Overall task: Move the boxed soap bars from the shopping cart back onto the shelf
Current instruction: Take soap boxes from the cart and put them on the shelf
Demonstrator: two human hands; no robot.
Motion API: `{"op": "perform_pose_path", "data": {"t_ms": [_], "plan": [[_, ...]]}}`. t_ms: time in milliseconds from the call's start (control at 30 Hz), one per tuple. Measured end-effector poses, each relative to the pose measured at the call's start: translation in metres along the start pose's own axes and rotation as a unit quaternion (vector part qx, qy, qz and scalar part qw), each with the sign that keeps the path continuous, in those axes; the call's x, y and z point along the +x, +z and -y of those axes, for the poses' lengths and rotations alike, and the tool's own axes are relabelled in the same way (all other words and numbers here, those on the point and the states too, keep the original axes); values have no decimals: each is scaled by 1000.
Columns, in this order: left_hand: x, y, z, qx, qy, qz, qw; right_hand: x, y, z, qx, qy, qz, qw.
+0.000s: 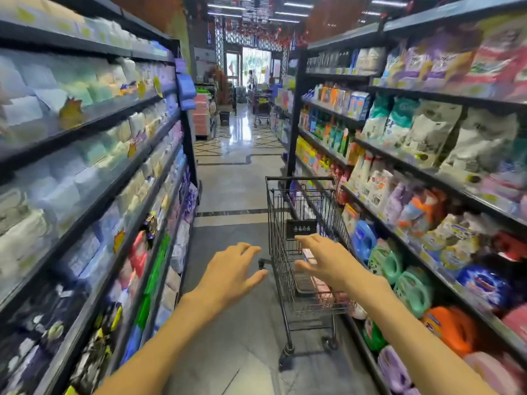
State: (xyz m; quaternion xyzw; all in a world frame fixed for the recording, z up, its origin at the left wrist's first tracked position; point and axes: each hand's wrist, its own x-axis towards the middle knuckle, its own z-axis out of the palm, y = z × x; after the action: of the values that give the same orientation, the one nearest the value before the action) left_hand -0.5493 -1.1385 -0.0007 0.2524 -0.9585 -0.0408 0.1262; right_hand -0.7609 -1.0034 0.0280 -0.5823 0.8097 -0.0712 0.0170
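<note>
Head view looks down a store aisle w/ shelves both sides. Black wire cart (pixel 302 252) stands right of center, just beside the right shelf (pixel 427 178). Pink soap boxes (pixel 320 287) lie in the cart's basket, partly hidden behind the right hand; blur hides their labels. Both arms reach fwd. Left hand (pixel 228 276) hangs over the floor (pixel 236 178), left of the cart, fingers spread, holding nothing. Right hand (pixel 328 262) is in front of the cart's near end, fingers straight & apart, nothing gripped. Left shelf (pixel 94 172) carries pale packs, heavily blurred.
</note>
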Motion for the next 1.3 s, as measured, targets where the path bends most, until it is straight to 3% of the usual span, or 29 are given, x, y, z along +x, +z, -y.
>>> {"op": "perform_pose_path", "data": {"t_ms": [467,800,1000,1133,1300], "plan": [[350,62,100,-1,105,29,994,305,15,-147,41,47,-41,997],[564,140,66,-43,263,51,962,363,13,-295,26,225,-74,971],[655,213,-5,-75,420,100,899,331,32,-362,46,382,-102,917],[695,264,-45,-74,527,141,835,313,56,-378,38,499,-104,859],[731,324,-51,-59,603,211,767,314,96,-376,103,615,-88,777]]}}
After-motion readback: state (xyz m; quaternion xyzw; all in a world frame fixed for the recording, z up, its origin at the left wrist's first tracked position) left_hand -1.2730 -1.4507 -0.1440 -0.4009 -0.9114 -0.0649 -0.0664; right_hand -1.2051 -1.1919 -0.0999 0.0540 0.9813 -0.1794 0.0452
